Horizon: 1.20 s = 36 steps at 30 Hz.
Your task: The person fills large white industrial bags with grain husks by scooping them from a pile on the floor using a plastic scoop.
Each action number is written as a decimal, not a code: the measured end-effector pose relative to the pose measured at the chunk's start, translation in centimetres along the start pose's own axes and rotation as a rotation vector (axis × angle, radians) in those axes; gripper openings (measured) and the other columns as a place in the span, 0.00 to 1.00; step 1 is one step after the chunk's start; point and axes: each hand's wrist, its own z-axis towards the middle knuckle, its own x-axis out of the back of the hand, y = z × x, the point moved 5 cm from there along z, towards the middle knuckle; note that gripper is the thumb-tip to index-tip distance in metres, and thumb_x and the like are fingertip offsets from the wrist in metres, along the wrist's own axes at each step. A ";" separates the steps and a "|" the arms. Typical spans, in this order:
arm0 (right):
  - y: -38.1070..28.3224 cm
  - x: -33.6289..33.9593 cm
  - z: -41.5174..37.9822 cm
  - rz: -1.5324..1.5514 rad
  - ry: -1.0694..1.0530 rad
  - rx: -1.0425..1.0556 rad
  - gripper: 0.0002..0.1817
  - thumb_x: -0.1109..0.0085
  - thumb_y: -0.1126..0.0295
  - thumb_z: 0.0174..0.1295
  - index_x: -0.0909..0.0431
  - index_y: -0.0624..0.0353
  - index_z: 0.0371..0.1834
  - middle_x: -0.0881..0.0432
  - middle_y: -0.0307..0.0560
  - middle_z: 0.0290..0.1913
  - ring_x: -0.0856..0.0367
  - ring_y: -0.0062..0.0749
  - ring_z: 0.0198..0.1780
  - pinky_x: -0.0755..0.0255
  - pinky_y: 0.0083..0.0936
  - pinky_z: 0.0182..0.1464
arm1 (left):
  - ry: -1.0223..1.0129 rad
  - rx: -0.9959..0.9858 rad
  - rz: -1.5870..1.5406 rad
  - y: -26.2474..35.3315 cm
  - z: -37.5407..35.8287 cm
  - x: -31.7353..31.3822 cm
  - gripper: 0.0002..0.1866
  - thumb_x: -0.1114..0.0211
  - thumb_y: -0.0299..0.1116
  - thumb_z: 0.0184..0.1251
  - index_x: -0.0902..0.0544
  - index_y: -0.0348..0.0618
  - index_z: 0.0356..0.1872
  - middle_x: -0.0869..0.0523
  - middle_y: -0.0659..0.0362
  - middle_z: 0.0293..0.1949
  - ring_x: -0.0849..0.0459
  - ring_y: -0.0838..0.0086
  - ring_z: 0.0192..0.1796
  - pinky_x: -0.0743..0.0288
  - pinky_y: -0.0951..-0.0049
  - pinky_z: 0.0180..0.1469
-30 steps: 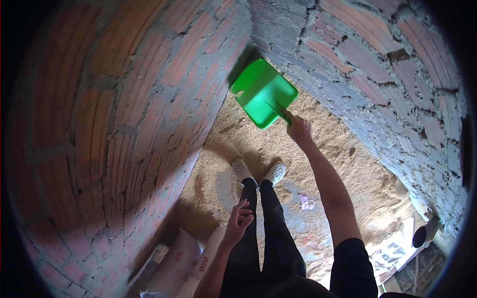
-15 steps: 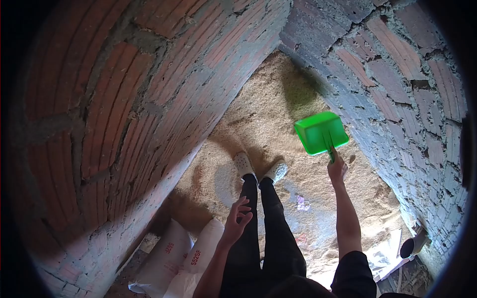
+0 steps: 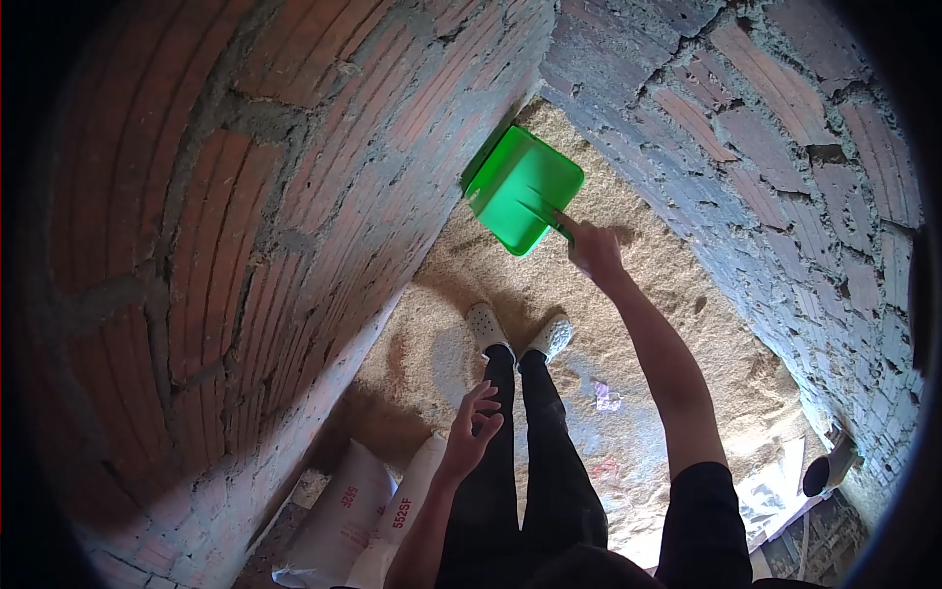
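Note:
My right hand point(image 3: 596, 250) is wrapped round the handle of a bright green dustpan point(image 3: 535, 184). The pan is held out in front of me near the corner, its left edge right at the left brick wall. Around and below it spreads a layer of tan, grainy loose material point(image 3: 648, 314) like husks or sawdust. My left hand point(image 3: 475, 424) hangs over my left leg with its fingers apart, holding nothing.
Rough brick walls rise on the left point(image 3: 231, 196) and right point(image 3: 765, 147), meeting in a corner ahead. White printed sacks point(image 3: 339, 510) lie at lower left. A dark-ended pipe point(image 3: 829, 471) sticks out at lower right. My feet wear pale clogs point(image 3: 549, 337); a purple scrap point(image 3: 606, 397) lies nearby.
My right hand has swung the green dustpan from the right side over to the left wall, turning it on the way. My left hand has barely moved.

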 end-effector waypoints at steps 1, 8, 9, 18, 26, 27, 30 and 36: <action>-0.1 -0.5 -0.7 -0.032 -0.057 0.017 0.30 0.50 0.72 0.57 0.34 0.32 0.65 0.24 0.51 0.23 0.21 0.42 0.22 0.24 0.43 0.28 | 0.001 -0.001 -0.006 0.1 0.0 0.0 0.30 0.37 0.34 0.64 0.37 0.44 0.66 0.27 0.53 0.59 0.23 0.72 0.53 0.29 0.75 0.49; -2.6 -4.9 -7.3 -0.097 -0.202 0.291 0.32 0.46 0.73 0.55 0.35 0.34 0.65 0.25 0.47 0.25 0.24 0.32 0.20 0.27 0.29 0.20 | -0.008 0.011 -0.018 0.1 0.4 -0.2 0.30 0.37 0.33 0.63 0.37 0.44 0.66 0.27 0.54 0.59 0.23 0.72 0.52 0.28 0.75 0.48; -3.1 -4.9 -7.6 -0.106 -0.186 0.287 0.34 0.43 0.73 0.52 0.35 0.33 0.65 0.26 0.45 0.25 0.24 0.32 0.20 0.28 0.28 0.21 | -0.006 0.008 -0.029 0.1 0.4 -0.2 0.30 0.37 0.33 0.63 0.37 0.44 0.66 0.27 0.54 0.59 0.23 0.72 0.52 0.28 0.75 0.48; -2.7 0.3 -4.1 0.001 0.061 0.002 0.33 0.48 0.78 0.56 0.35 0.35 0.66 0.25 0.46 0.25 0.25 0.32 0.16 0.28 0.29 0.16 | 0.018 0.021 -0.049 -1.4 0.2 1.1 0.30 0.37 0.34 0.64 0.38 0.45 0.66 0.27 0.54 0.59 0.23 0.72 0.53 0.29 0.75 0.48; -4.1 -7.6 -2.7 0.167 0.034 -0.081 0.33 0.48 0.73 0.55 0.37 0.35 0.67 0.23 0.52 0.24 0.20 0.47 0.22 0.24 0.41 0.26 | 0.120 0.025 -0.139 -3.9 -1.7 -0.3 0.30 0.37 0.35 0.64 0.38 0.44 0.66 0.27 0.53 0.59 0.24 0.71 0.53 0.30 0.73 0.50; -4.8 -8.1 -3.0 0.163 0.026 -0.053 0.33 0.48 0.73 0.55 0.37 0.35 0.67 0.23 0.52 0.24 0.20 0.47 0.22 0.24 0.41 0.26 | 0.147 0.024 -0.172 -4.3 -2.2 -0.8 0.30 0.37 0.35 0.64 0.38 0.44 0.66 0.27 0.53 0.59 0.24 0.71 0.54 0.30 0.73 0.50; -7.4 -10.9 -5.6 0.167 -0.069 0.029 0.35 0.46 0.74 0.53 0.37 0.39 0.67 0.23 0.53 0.24 0.20 0.46 0.22 0.25 0.43 0.26 | 0.205 0.034 -0.235 -6.1 -4.1 -2.3 0.31 0.38 0.34 0.64 0.39 0.45 0.66 0.28 0.53 0.60 0.24 0.70 0.54 0.30 0.73 0.50; -14.3 -17.4 -9.5 0.228 -0.120 0.017 0.33 0.45 0.75 0.52 0.35 0.43 0.66 0.22 0.54 0.26 0.20 0.49 0.23 0.25 0.43 0.28 | 0.295 0.059 -0.306 -10.3 -7.0 -4.7 0.31 0.38 0.34 0.65 0.39 0.44 0.67 0.29 0.52 0.61 0.25 0.69 0.55 0.30 0.72 0.51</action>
